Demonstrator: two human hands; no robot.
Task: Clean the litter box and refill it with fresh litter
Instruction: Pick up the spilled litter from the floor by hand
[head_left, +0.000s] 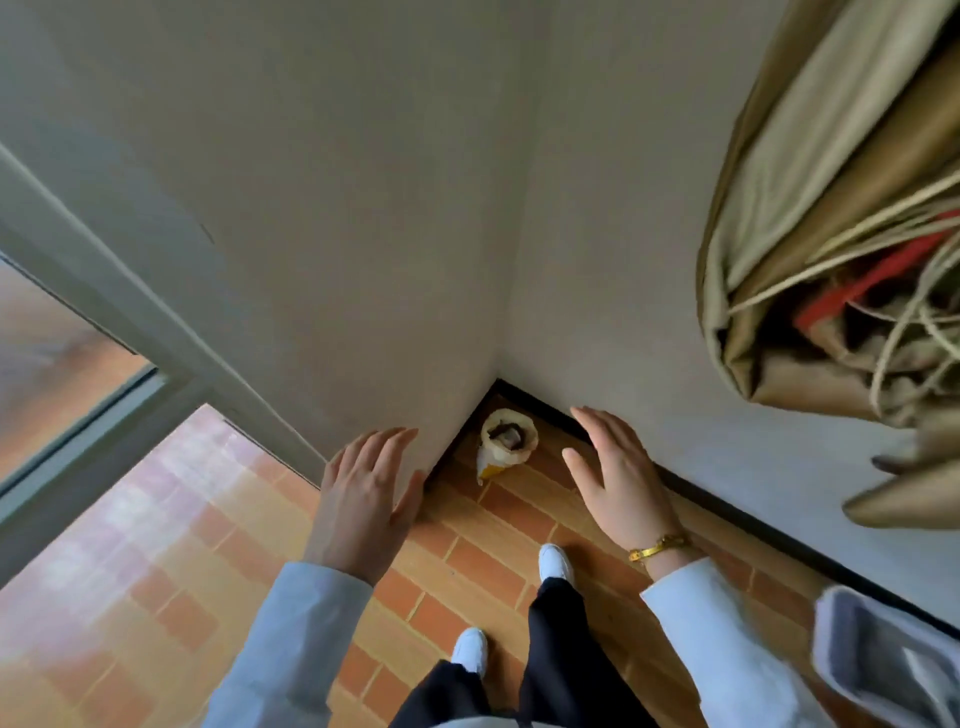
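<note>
left hand (363, 493) spread, empty | right hand (618, 478) spread, empty | one bag (505, 441) in corner

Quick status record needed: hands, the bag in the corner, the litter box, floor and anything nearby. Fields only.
left hand: open, empty, fingers spread, raised over the floor
right hand: open, empty, gold bracelet on the wrist
bag: in the wall corner on the floor, top rolled open, dark contents inside
grey tray: at the lower right edge, partly cut off, blurred; possibly the litter box
floor: brick-pattern tiles
feet: white shoes, facing the corner
upper right: tan fabric bundle with cords
</note>
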